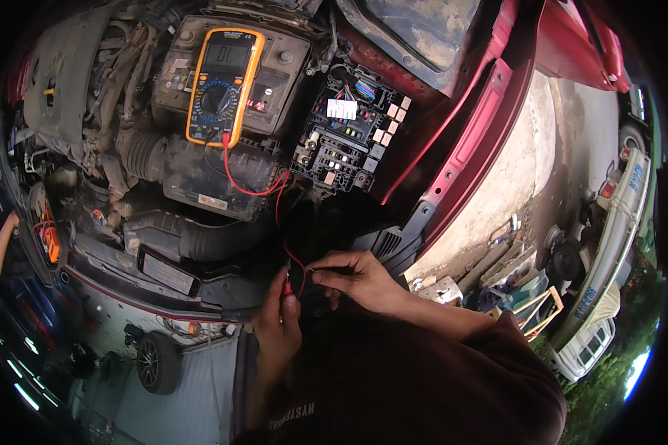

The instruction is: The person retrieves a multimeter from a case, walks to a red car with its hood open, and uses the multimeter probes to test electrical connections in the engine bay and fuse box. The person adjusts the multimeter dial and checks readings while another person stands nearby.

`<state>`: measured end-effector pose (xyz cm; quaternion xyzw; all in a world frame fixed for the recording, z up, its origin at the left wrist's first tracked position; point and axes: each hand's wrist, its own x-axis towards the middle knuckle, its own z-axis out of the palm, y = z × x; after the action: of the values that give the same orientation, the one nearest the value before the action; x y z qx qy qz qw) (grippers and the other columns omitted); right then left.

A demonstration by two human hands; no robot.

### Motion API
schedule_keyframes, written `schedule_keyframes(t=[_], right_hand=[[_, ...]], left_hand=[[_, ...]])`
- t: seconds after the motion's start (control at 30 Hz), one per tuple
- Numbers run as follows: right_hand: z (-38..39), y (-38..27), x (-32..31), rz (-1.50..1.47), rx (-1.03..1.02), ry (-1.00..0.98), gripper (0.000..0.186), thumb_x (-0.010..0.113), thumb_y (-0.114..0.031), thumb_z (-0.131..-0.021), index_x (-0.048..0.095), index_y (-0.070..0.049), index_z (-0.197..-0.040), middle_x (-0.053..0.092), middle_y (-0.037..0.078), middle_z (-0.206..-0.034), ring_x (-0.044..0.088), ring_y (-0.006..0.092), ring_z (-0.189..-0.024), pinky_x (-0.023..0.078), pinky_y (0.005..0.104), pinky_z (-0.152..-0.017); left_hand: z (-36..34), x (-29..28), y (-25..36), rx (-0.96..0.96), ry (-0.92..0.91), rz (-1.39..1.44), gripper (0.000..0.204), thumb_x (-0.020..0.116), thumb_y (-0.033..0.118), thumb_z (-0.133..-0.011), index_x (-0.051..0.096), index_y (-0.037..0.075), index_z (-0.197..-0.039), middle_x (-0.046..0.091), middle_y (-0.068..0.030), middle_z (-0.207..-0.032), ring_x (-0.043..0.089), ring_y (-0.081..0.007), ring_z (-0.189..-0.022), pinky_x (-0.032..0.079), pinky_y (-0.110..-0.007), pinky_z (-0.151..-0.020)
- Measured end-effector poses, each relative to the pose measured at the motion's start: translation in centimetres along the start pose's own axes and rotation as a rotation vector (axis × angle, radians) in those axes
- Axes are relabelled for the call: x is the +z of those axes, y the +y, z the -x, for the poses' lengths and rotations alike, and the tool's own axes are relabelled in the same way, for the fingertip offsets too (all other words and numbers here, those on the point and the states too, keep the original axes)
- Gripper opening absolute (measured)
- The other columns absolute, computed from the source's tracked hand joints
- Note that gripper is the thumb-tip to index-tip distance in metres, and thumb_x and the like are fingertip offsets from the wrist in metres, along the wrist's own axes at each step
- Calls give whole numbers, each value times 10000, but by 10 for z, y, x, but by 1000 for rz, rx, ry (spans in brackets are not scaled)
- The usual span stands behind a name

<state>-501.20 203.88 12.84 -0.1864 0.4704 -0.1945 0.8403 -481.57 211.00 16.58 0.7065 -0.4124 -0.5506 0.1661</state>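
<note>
My left hand is closed around a red test probe, which points up between its thumb and fingers. Close by on the right, my right hand pinches at thumb and forefinger; a small pale tip shows there, too small to name. A red test lead runs from the multimeter down to between my hands. The multimeter, yellow-orange with a dial and a lit grey screen, lies on the car battery. An uncovered fuse box with colourful fuses and pale relays sits to its right.
A black air filter housing and ribbed hose lie below the battery. The red fender edge bounds the engine bay on the right. Beyond are a white vehicle and piled parts. A wheel stands lower left; another person's arm shows far left.
</note>
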Motion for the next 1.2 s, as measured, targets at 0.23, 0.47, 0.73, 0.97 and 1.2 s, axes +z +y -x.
schedule_keyframes(t=[0.23, 0.47, 0.73, 0.97, 1.2], right_hand=[[-31, -28, -19, 13, 76, -92, 239, 676, -106, -1055, 731, 56, -1223, 633, 60, -989, 680, 129, -721, 582, 274, -538], [-55, -34, -32, -60, 152, -80, 224, 675, -88, -1050, 741, 70, -1195, 619, 71, -993, 678, 124, -702, 579, 263, -516], [-68, -41, -27, -88, 186, -86, 233, 677, -90, -1051, 740, 87, -1190, 620, 71, -996, 670, 118, -664, 567, 259, -499], [-73, -44, -32, 35, 164, -72, 186, 718, -110, -1029, 783, 48, -1102, 647, 53, -938, 663, 99, -648, 541, 251, -494], [-80, -30, -36, 313, -197, -44, 124, 747, -68, -992, 789, 32, -1052, 699, 54, -912, 671, 99, -636, 510, 245, -503]], left_hand=[[-48, 6, 1, 13, -120, -13, 571, 598, 139, -1061, 433, 64, -1603, 779, -223, -1072, 795, -343, -930, 588, -398, -792], [-67, 4, -3, -93, -169, 47, 644, 593, 176, -1075, 324, 46, -1646, 785, -184, -926, 774, -264, -812, 563, -346, -737], [-76, 2, 0, -99, -134, 65, 670, 598, 168, -1074, 293, 21, -1653, 786, -198, -902, 787, -297, -844, 563, -362, -752], [-83, 4, 5, -111, -173, 56, 721, 602, 146, -1061, 243, 16, -1672, 780, -206, -876, 791, -322, -834, 568, -378, -761], [-84, 8, 7, -170, -228, 35, 774, 615, 143, -1054, 181, -19, -1674, 773, -175, -832, 780, -293, -768, 569, -365, -747]])
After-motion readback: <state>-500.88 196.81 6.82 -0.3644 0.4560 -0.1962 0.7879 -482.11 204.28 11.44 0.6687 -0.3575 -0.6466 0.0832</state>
